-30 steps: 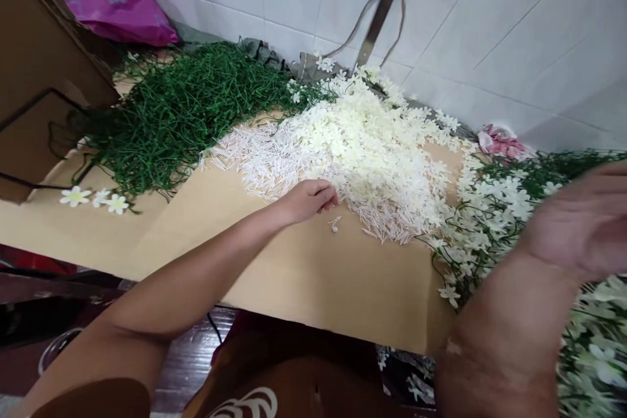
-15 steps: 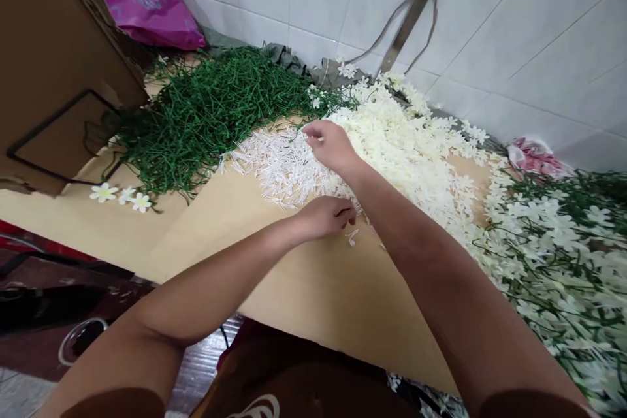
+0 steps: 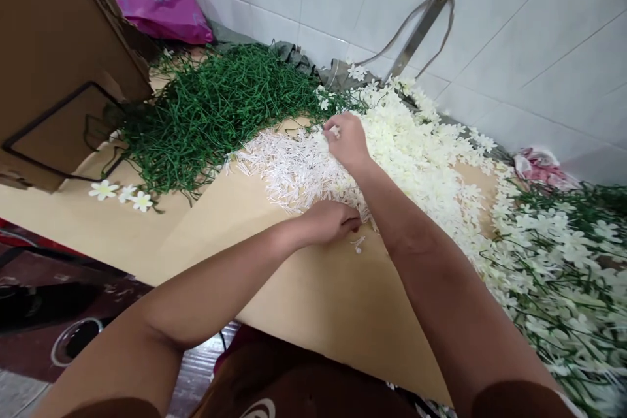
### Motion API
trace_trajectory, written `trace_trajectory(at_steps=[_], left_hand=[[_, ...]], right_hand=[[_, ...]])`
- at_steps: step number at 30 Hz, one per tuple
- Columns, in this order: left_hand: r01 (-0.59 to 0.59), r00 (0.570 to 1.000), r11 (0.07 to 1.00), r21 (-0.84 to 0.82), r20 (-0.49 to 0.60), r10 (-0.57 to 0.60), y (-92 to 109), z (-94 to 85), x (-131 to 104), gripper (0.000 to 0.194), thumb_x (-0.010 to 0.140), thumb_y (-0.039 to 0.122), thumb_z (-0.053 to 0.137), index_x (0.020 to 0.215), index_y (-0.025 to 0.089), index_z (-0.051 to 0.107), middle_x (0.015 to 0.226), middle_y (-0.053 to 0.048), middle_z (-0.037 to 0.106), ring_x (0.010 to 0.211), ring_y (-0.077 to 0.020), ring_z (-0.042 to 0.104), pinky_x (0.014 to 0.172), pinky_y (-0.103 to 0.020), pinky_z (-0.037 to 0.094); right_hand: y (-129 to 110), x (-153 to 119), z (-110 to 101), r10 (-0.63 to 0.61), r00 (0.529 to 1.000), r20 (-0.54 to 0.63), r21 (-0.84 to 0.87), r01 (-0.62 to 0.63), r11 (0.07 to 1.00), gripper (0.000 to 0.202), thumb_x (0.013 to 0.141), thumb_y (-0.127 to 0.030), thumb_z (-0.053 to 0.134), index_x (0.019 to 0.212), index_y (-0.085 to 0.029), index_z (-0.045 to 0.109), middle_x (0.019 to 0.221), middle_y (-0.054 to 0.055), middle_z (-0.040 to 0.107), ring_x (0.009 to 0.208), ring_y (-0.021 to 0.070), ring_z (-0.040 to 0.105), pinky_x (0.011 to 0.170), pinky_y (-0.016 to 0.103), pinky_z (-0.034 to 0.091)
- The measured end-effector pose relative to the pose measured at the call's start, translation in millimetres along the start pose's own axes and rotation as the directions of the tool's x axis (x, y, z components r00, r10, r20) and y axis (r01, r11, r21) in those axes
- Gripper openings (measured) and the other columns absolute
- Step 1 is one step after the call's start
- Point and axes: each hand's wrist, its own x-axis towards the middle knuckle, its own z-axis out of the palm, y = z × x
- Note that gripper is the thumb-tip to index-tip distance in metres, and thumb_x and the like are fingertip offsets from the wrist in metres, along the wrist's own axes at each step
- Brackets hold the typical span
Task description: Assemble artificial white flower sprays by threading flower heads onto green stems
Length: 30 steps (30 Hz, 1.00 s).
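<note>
The right hand [image 3: 347, 138] has swung in beside the pale, star-shaped flowers [image 3: 404, 134], near thin white sticks [image 3: 306, 166]. The left hand [image 3: 329, 221] is apart, curled; I can't tell what either holds.

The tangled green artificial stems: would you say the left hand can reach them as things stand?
Probably yes: only low, thin white sticks and flat tan board lie between the left hand and the green stems.
</note>
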Motion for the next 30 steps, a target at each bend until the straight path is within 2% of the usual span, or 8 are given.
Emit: trace_trajectory(at_steps=[3, 6, 11, 15, 20, 24, 27, 30], left_hand=[[0.004, 1.0, 1.0, -0.012, 0.004, -0.004, -0.7, 0.3, -0.8, 0.032, 0.089, 0.031, 0.037, 0.086, 0.02, 0.067, 0.092, -0.003, 0.072, 0.083, -0.0179, 0.062, 0.071, -0.028, 0.04], [0.021, 0.998, 0.984, -0.175, -0.06, -0.032, 0.3, 1.7, -0.7, 0.029, 0.088, 0.031, 0.041, 0.085, 0.017, 0.067, 0.086, -0.004, 0.07, 0.077, -0.016, 0.06, 0.071, -0.027, 0.042], [0.107, 0.922, 0.72, -0.685, -0.204, -0.33, 10.7, -1.9, -1.4, 0.032, 0.086, 0.03, 0.05, 0.108, 0.012, 0.062, 0.093, -0.008, 0.07, 0.068, -0.0101, 0.06, 0.061, -0.022, 0.042], [0.068, 0.896, 0.565, -0.822, -0.198, -0.396, 20.3, -8.8, -6.2, 0.044, 0.081, 0.041, 0.06, 0.115, 0.014, 0.061, 0.112, -0.011, 0.068, 0.088, -0.0141, 0.066, 0.062, -0.021, 0.041], [0.084, 0.936, 0.606, -0.791, -0.145, -0.32, 24.3, -3.3, -8.8, 0.045, 0.076, 0.049, 0.064, 0.104, 0.015, 0.069, 0.103, -0.01, 0.072, 0.083, -0.0135, 0.066, 0.069, -0.024, 0.044], [0.091, 0.95, 0.682, -0.726, -0.141, -0.278, 23.8, 1.7, -7.0, 0.038, 0.074, 0.047, 0.065, 0.087, 0.012, 0.073, 0.082, -0.009, 0.074, 0.067, -0.0121, 0.062, 0.065, -0.024, 0.046], [0.091, 0.938, 0.688, -0.72, -0.171, -0.302, 21.6, 0.9, -6.1, 0.029, 0.075, 0.041, 0.064, 0.078, 0.013, 0.072, 0.079, -0.008, 0.073, 0.062, -0.0104, 0.058, 0.064, -0.024, 0.047], [0.091, 0.923, 0.687, -0.721, -0.198, -0.33, 17.7, -1.2, -5.4, 0.024, 0.074, 0.034, 0.064, 0.061, 0.014, 0.067, 0.086, -0.009, 0.073, 0.06, -0.0084, 0.055, 0.06, -0.023, 0.047]], right_hand=[[10.8, -3.7, -22.1, 0.022, 0.979, -0.201, 0.231, 0.026, 0.973, 0.008, 0.082, -0.015, 0.055, 0.075, -0.019, 0.054, 0.087, 0.004, 0.058, 0.086, 0.0162, 0.057, 0.079, 0.037, 0.052], [17.3, -22.8, -49.0, 0.093, 0.958, -0.272, 0.478, 0.051, 0.877, 0.011, 0.084, -0.027, 0.057, 0.078, -0.022, 0.05, 0.078, 0.0, 0.058, 0.071, 0.0108, 0.058, 0.067, 0.029, 0.053], [15.3, -95.6, -85.8, 0.246, 0.939, -0.239, 0.707, -0.005, 0.707, 0.019, 0.082, -0.035, 0.063, 0.079, -0.022, 0.05, 0.081, 0.0, 0.065, 0.064, 0.0075, 0.059, 0.058, 0.023, 0.052], [16.2, -151.7, -93.0, 0.266, 0.962, -0.066, 0.788, -0.114, 0.606, 0.022, 0.078, -0.037, 0.067, 0.076, -0.021, 0.052, 0.077, -0.001, 0.066, 0.06, 0.0075, 0.059, 0.056, 0.023, 0.053], [18.9, -184.9, -91.9, 0.252, 0.965, 0.07, 0.853, -0.189, 0.486, 0.027, 0.075, -0.039, 0.071, 0.074, -0.019, 0.052, 0.075, -0.001, 0.065, 0.059, 0.0075, 0.06, 0.057, 0.024, 0.054], [18.1, -191.4, -92.2, 0.219, 0.972, 0.088, 0.858, -0.186, 0.479, 0.026, 0.076, -0.038, 0.07, 0.075, -0.019, 0.053, 0.07, -0.001, 0.062, 0.06, 0.0082, 0.06, 0.058, 0.024, 0.053], [26.2, -193.5, -93.4, 0.249, 0.968, 0.01, 0.832, -0.146, 0.535, 0.023, 0.078, -0.039, 0.068, 0.077, -0.019, 0.056, 0.068, -0.001, 0.061, 0.06, 0.0085, 0.06, 0.058, 0.024, 0.052], [43.3, -196.7, -96.8, 0.366, 0.915, -0.17, 0.771, -0.107, 0.627, 0.021, 0.081, -0.038, 0.065, 0.077, -0.019, 0.058, 0.067, -0.002, 0.062, 0.058, 0.0077, 0.058, 0.056, 0.023, 0.05]])
